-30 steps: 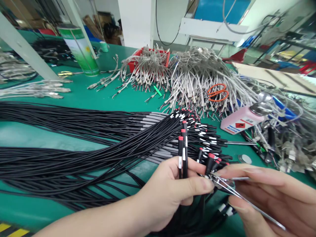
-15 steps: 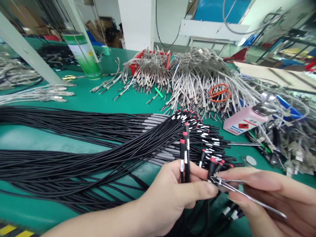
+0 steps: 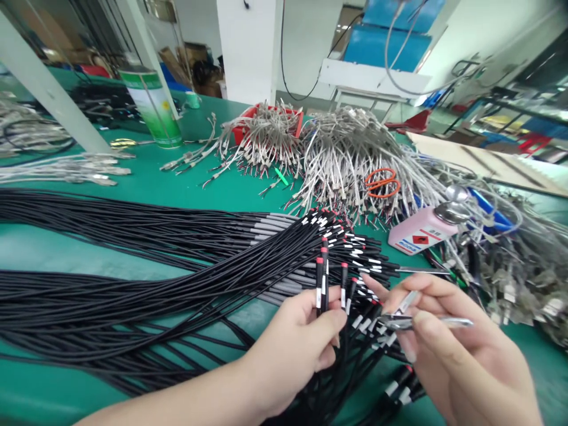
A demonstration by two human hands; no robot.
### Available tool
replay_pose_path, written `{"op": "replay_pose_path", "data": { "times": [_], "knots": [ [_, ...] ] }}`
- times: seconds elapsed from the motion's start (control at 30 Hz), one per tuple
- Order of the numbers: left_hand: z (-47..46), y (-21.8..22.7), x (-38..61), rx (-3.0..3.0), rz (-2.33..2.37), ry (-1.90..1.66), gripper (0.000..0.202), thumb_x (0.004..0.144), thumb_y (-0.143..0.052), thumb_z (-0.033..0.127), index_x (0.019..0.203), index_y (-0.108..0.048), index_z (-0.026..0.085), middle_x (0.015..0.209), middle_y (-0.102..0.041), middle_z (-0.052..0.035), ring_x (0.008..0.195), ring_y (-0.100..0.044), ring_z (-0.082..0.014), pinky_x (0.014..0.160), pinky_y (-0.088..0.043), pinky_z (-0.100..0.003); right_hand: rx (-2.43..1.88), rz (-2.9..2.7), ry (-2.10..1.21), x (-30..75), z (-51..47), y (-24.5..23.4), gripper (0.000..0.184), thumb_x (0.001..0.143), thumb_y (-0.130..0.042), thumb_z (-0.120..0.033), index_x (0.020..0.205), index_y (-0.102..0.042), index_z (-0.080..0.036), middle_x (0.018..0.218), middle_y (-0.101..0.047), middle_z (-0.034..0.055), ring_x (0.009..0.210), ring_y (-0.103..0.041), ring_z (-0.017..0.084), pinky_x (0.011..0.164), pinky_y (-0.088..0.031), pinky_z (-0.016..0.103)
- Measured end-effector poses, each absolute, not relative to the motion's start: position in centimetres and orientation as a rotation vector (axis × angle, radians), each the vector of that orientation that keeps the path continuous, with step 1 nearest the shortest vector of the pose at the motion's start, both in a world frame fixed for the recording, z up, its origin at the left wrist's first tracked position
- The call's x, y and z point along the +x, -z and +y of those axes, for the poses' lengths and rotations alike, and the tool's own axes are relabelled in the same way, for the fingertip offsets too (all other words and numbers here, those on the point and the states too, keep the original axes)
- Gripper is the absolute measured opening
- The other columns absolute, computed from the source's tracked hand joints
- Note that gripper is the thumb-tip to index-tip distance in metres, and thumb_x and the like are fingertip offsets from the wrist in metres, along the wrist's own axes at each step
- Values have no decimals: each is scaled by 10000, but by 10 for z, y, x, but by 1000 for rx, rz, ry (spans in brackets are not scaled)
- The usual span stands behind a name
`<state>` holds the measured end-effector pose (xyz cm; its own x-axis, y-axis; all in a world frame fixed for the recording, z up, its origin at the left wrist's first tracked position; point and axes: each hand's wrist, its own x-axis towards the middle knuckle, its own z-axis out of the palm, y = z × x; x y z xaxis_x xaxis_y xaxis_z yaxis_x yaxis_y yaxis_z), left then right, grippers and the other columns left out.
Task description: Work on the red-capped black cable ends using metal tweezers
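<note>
My left hand (image 3: 306, 343) is closed around several black cables (image 3: 319, 287) with red tips and white labels, their ends standing upright above the fist. To its right, my right hand (image 3: 457, 343) pinches a small shiny metal nail clipper (image 3: 399, 322) between thumb and fingers. The clipper's lever is raised, and its jaws point left, near the labelled cable ends (image 3: 366, 322); whether they touch one is unclear. Behind the hands lies a thick bundle of black cables (image 3: 146, 284) with white-labelled, red-tipped ends. Grey sleeves (image 3: 266, 228) show on part of it.
Grey cables with stripped ends fill a red basket (image 3: 239, 133) and form a large pile (image 3: 346, 148). Orange-handled scissors (image 3: 382, 183) lie on it. A pink bottle (image 3: 412, 234) with a metal top stands right of the bundle. A green-and-white canister (image 3: 153, 109) stands back left.
My right hand has pulled the clipper away from the cable end at my left thumb and turned it. The left hand keeps its grip. The view has shifted slightly.
</note>
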<state>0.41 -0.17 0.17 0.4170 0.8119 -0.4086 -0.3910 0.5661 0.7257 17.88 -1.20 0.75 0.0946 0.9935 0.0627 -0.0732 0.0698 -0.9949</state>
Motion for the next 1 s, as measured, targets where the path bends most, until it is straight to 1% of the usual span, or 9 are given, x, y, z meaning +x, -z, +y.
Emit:
{"op": "replay_pose_path", "data": {
  "times": [0.1, 0.17, 0.3, 0.47, 0.53, 0.67, 0.8, 0.9, 1.0],
  "knots": [
    [-1, -2, 3, 698, 911, -845, 315, 879, -595, 291, 1146, -587, 124, 650, -492, 51, 515, -422, -89, 502, -324, -246, -1122, -1157, -1177, 181, -13, -3, 193, 834, -730, -343, 1011, -707, -270, 816, -666, 19, 527, -567, 80, 450, -494, 165],
    [0, -2, 3, 716, 950, -879, 358, 894, -568, 301, 1197, -593, 111, 639, -513, 43, 544, -486, -111, 570, -393, -269, -1118, -1166, -1186, 182, -13, -3, 181, 838, -727, -338, 1002, -707, -266, 808, -661, 20, 520, -565, 79, 465, -509, 171],
    [2, -2, 2, 589, 861, -958, 236, 878, -581, 279, 1006, -651, 95, 707, -573, 2, 608, -538, -120, 649, -435, -282, -1088, -1152, -1216, 181, -12, -7, 205, 816, -743, -377, 975, -713, -251, 797, -668, 10, 488, -542, 66, 760, -599, 301],
    [4, -3, 2, 624, 810, -1003, 134, 863, -600, 245, 856, -652, 121, 710, -611, -17, 640, -562, -124, 674, -451, -271, -991, -984, -1433, 186, -8, -10, 291, 805, -727, -428, 1040, -717, -258, 698, -649, -9, 466, -519, 71, 1015, -497, 466],
    [4, -4, 1, 714, 820, -1006, 165, 843, -654, 261, 895, -677, 106, 693, -605, -11, 650, -564, -124, 684, -465, -264, -927, -913, -1528, 187, -6, -10, 294, 811, -720, -420, 1049, -724, -248, 621, -607, -22, 479, -522, 83, 1063, -447, 493],
    [2, -3, 2, 739, 763, -967, 319, 896, -610, 354, 1085, -611, 97, 572, -579, 22, 523, -558, -128, 581, -495, -269, -810, -844, -1640, 184, -2, -9, 258, 837, -705, -376, 1043, -741, -224, 600, -594, -31, 477, -501, 77, 1111, -396, 483],
    [2, -1, 3, 641, 731, -1003, 272, 955, -472, 421, 979, -570, 169, 525, -541, 41, 431, -501, -143, 447, -498, -289, -732, -776, -1679, 178, 2, -8, 260, 844, -704, -354, 1051, -745, -201, 591, -582, -34, 536, -534, 87, 1135, -366, 478],
    [1, -2, 1, 731, 757, -973, 283, 927, -551, 413, 855, -634, 152, 595, -583, 6, 550, -564, -148, 596, -528, -303, -714, -736, -1698, 176, 4, -7, 258, 840, -715, -348, 1046, -751, -198, 646, -620, -20, 533, -533, 80, 1129, -365, 478],
    [-1, -3, 1, 911, 837, -959, 288, 861, -683, 421, 852, -697, 134, 658, -642, -20, 661, -591, -143, 715, -484, -273, -684, -698, -1727, 174, 4, -7, 258, 837, -723, -341, 1046, -755, -193, 724, -662, -6, 488, -491, 53, 1114, -385, 464]
  ]
}}
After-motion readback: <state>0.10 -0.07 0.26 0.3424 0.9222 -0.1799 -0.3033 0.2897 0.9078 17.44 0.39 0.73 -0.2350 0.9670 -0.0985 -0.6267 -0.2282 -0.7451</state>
